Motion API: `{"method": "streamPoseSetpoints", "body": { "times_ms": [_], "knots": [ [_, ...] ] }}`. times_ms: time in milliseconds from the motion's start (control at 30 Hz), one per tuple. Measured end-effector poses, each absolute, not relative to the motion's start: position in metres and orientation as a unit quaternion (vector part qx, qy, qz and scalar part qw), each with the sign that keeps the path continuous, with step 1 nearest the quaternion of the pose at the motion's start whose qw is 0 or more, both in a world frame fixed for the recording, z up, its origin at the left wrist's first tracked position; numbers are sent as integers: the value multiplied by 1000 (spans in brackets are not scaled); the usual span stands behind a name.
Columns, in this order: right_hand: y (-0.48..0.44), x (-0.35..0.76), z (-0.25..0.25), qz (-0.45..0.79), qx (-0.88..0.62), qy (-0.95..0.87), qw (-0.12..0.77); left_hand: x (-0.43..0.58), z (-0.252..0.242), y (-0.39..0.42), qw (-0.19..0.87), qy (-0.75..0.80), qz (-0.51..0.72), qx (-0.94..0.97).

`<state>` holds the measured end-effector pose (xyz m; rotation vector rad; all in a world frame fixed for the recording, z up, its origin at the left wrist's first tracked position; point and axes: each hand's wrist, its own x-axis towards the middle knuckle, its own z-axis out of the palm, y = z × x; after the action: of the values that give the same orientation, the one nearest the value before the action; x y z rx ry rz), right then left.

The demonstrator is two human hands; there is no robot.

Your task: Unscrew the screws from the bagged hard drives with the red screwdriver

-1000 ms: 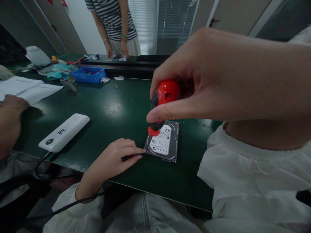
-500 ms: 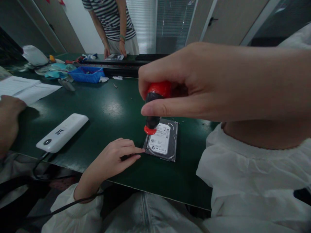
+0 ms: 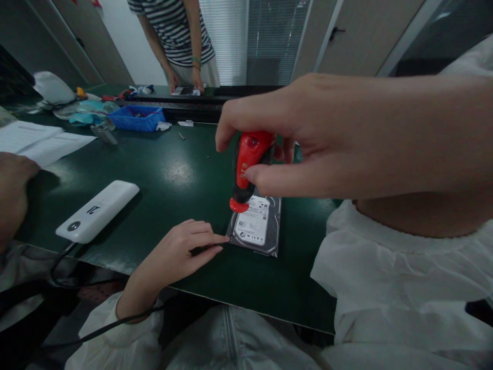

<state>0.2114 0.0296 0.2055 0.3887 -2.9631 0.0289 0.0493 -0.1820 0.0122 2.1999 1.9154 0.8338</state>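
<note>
A hard disk drive (image 3: pixel 252 223) with a white label lies flat on the green table. Over its far-left part stands a red and black screwdriver (image 3: pixel 250 164), handle up and slightly tilted; its shaft and tip are hidden. My right hand (image 3: pixel 296 139) has it from above, thumb against the handle, the index finger lifted off it and the other fingers partly hidden behind. With its index fingertip, my left hand (image 3: pixel 188 249) touches the drive's near-left corner. Its thumb is stretched out too, and it holds nothing.
A white power bank (image 3: pixel 98 211) with a black cable lies to the left. Another person's hand (image 3: pixel 15 190) rests by papers (image 3: pixel 42 141) at the far left. Behind are a blue bin (image 3: pixel 134 119) and black rails (image 3: pixel 185 110). A person in stripes (image 3: pixel 173 31) works across the table.
My right hand has loosened around the screwdriver, its index finger lifting away, and more of the red handle shows. My left hand and the drive have stayed in place.
</note>
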Motion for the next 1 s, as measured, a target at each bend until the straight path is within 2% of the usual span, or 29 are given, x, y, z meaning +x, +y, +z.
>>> {"method": "streamPoseSetpoints", "body": {
  "times_ms": [267,467,600,767,1000],
  "knots": [
    [32,211,204,-11,91,-992,87,50,11,-183,46,629,272,727],
    [31,211,204,7,136,-987,84,49,11,-182,47,633,275,723],
    [32,212,204,-26,83,-992,89,49,11,-182,47,633,271,723],
    [36,212,203,1,107,-992,68,48,10,-184,49,629,274,725],
    [35,210,200,-21,46,-994,93,50,12,-183,56,628,279,724]
  ]
}}
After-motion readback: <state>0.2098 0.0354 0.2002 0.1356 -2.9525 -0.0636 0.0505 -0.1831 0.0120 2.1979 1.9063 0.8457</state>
